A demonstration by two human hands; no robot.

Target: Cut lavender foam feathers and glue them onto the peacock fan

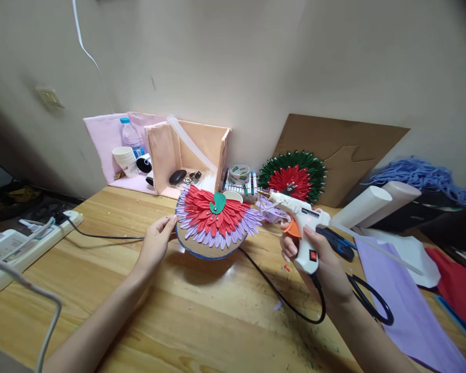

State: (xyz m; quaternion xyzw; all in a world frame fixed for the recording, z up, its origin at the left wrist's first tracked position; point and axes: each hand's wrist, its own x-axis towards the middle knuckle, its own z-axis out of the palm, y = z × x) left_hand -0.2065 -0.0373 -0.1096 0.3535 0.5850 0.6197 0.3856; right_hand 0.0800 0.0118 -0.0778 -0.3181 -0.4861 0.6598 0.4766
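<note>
My left hand (pixel 158 239) pinches the left edge of a round cardboard disc (pixel 212 223), tilting it up off the wooden table (pixel 202 316). Red and purple foam petals cover the disc, with a teal piece at its middle. My right hand (pixel 318 259) grips a white hot glue gun (pixel 301 223) with an orange trigger. Its nozzle points left toward the disc's right edge and a small purple petal there. A clear glue stick juts out of the gun's back. The gun's black cord runs under the disc.
A finished green and red petal disc (pixel 293 178) leans on brown cardboard at the wall. A pink open box (pixel 186 155) holds small items, with cups and a bottle beside it. Scissors (pixel 367 298) and purple and red sheets lie right. A power strip (pixel 27 246) sits left.
</note>
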